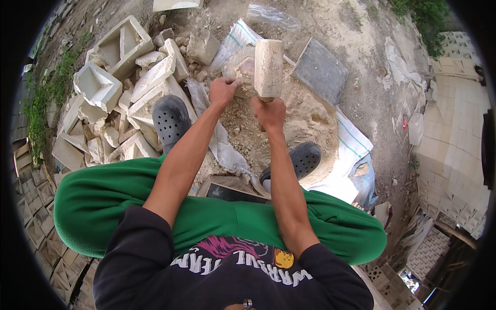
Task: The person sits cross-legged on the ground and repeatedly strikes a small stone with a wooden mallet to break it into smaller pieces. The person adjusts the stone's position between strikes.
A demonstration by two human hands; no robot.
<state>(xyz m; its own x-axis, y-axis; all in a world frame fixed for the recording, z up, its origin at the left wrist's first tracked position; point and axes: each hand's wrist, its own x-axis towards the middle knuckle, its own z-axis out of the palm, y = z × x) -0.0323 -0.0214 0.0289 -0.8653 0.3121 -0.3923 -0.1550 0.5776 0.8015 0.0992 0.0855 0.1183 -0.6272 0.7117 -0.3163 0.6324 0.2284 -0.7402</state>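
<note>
My right hand (270, 112) is wrapped round the short handle of a mallet with a thick, pale, dust-coated block head (268, 70), held up over the ground between my feet. To its left, my left hand (222, 93) is closed, its fingers bent toward a pale lump of broken material (245, 69). Whether those fingers grip the lump or something smaller is hidden. Below both hands lies a heap of crushed, sandy crumbs and powder (240, 124), spread on a white woven sack (351, 132) with coloured stripes.
Broken pale plaster-like blocks and box-shaped pieces (150, 77) pile up at the left. A dark grey square slab (321, 71) lies at the right of the sack. My feet in grey clogs (171, 118) flank the heap. Stacked pale tiles (449, 139) stand far right.
</note>
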